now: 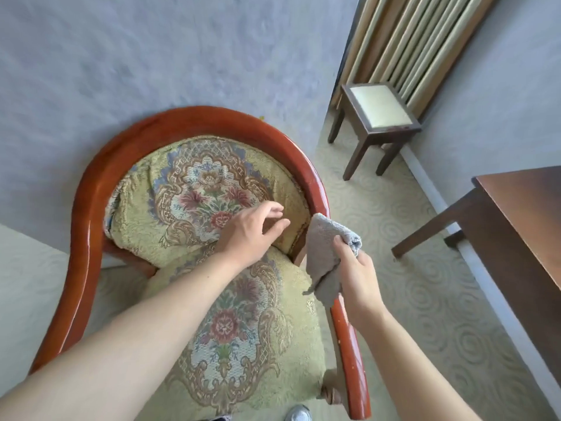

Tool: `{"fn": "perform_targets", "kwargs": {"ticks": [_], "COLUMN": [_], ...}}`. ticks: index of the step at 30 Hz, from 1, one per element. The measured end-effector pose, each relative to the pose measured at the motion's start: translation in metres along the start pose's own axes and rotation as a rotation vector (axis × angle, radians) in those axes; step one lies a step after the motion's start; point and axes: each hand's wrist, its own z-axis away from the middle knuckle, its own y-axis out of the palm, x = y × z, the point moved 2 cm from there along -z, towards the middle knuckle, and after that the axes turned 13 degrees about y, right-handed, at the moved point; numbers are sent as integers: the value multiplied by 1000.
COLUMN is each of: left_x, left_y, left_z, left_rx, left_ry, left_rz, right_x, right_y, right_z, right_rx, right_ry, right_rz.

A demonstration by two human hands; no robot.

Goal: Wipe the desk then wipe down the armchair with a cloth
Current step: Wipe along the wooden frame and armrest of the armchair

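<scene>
- While the right hand (358, 278) grips the cloth (329, 253), its fingers (344, 249) clamp the fabric — cloth touching the armchair (91, 208) right armrest.
- Left hand (252, 229): fingers (274, 212) apart, relaxed, above the backrest cushion (197, 189) — just beside the cloth.

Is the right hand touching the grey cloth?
Touching. The head view shows the right hand gripping the grey cloth, fingers curled round its bunched top.

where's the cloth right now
In the head view the grey cloth sits right of centre, gripped in the right hand just over the armchair's right wooden armrest, with the open left hand beside it over the backrest cushion.
</scene>
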Motion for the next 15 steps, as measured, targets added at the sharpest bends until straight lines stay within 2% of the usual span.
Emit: {"fn": "perform_targets", "kwargs": {"ticks": [4, 6, 8, 10, 15], "left_x": [23, 36, 48, 57, 62], "left_y": [1, 1, 3, 5, 7], "left_z": [-50, -72, -96, -117, -171], "left_rx": [124, 178, 209, 238, 300], "left_ry": [158, 274, 412, 513, 684], "left_rz": [-117, -194, -263, -343, -654], "right_x": [7, 7, 5, -3, -21], "right_y": [-19, -27, -30, -27, -8], "right_z": [-10, -17, -26, -29, -38], "right_rx": [-121, -236, -348, -412, -613], "right_ry": [-14, -57, -120, -159, -126], "right_rz": [-120, -26, 178, 292, 75]}}
